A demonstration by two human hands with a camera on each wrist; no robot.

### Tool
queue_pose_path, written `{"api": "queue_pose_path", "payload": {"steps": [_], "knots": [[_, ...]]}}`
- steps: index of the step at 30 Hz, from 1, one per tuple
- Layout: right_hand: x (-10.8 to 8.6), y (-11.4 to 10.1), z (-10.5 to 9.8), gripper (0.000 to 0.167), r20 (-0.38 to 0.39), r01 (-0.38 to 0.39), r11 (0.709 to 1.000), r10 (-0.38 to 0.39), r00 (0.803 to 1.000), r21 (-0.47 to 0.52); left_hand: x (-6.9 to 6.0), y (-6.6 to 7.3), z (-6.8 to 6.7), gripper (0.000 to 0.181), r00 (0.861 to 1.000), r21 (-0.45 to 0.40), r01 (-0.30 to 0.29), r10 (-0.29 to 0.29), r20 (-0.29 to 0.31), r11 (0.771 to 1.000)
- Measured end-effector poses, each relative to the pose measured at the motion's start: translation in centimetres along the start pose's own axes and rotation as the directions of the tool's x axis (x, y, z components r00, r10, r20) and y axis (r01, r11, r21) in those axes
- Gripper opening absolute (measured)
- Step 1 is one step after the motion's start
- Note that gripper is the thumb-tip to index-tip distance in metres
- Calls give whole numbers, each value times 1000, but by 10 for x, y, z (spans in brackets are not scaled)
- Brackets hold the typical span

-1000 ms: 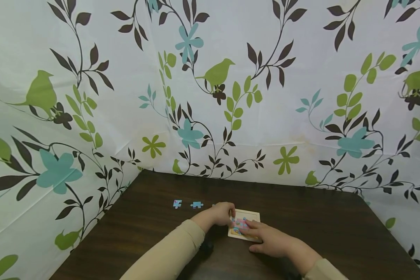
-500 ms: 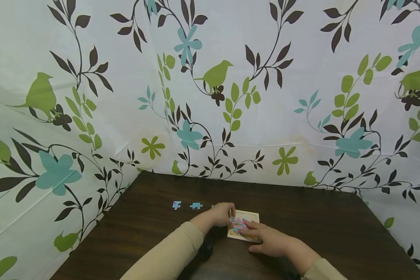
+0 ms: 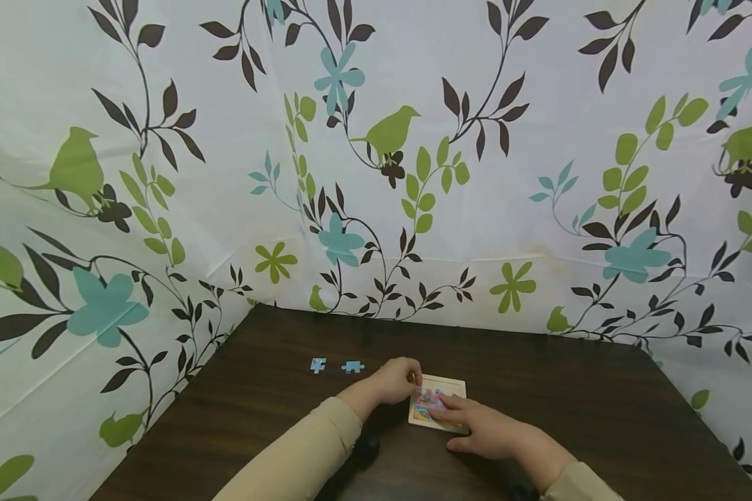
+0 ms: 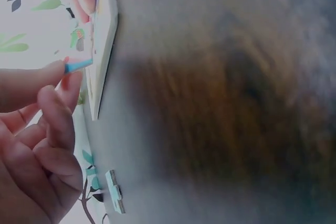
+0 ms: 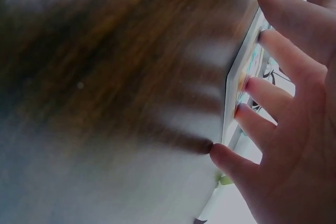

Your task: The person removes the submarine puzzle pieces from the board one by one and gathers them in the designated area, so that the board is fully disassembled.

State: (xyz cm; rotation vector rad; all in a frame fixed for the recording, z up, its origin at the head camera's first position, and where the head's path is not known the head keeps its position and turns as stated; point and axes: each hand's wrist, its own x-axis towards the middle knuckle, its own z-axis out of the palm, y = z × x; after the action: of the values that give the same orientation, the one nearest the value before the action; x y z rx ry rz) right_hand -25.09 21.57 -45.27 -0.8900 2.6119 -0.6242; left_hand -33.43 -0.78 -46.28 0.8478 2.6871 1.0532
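A light wooden puzzle tray point(image 3: 446, 384) lies on the table with pink, blue and yellow jigsaw pieces point(image 3: 429, 399) fitted in its nearer part. My left hand point(image 3: 393, 381) is at the tray's left edge, where thumb and forefinger pinch a small blue jigsaw piece point(image 4: 79, 66). In the left wrist view that piece is seen edge-on, close against the tray rim point(image 4: 102, 61). My right hand point(image 3: 485, 428) is spread, with several fingertips resting on the fitted pieces and tray; it covers the tray's near right part. In the right wrist view its fingers point(image 5: 270, 98) are extended.
Two loose blue jigsaw pieces, one point(image 3: 317, 364) farther left and one point(image 3: 353, 367) nearer my hand, lie on the dark wooden table point(image 3: 558, 383). Another beside my left hand is mostly hidden. A patterned curtain point(image 3: 388, 209) stands behind the table.
My left hand has risen slightly at the tray's left edge, still pinching the piece. The right hand stays in place on the puzzle.
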Motion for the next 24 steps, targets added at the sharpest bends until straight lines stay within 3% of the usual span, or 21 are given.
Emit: {"api": "queue_pose_path", "payload": {"steps": [6,10,17,24], "knots": [[0,1,0,58,-3,0,1000,0,1000,-5,-4,3,-14,15,999,-48,4,-6,-44,999],[1,1,0,58,-1,1,1000,-1,1000,-11,-12,-4,-29,11,998,-63,3,-7,-60,998],[2,-2,1,59,-8,11,1000,-12,1000,-27,-41,-35,-66,12,997,-98,19,-27,-78,995],[0,0,1,59,-3,-5,1000,4,1000,-14,-79,-69,-102,7,981,-177,131,-154,-119,975]]}}
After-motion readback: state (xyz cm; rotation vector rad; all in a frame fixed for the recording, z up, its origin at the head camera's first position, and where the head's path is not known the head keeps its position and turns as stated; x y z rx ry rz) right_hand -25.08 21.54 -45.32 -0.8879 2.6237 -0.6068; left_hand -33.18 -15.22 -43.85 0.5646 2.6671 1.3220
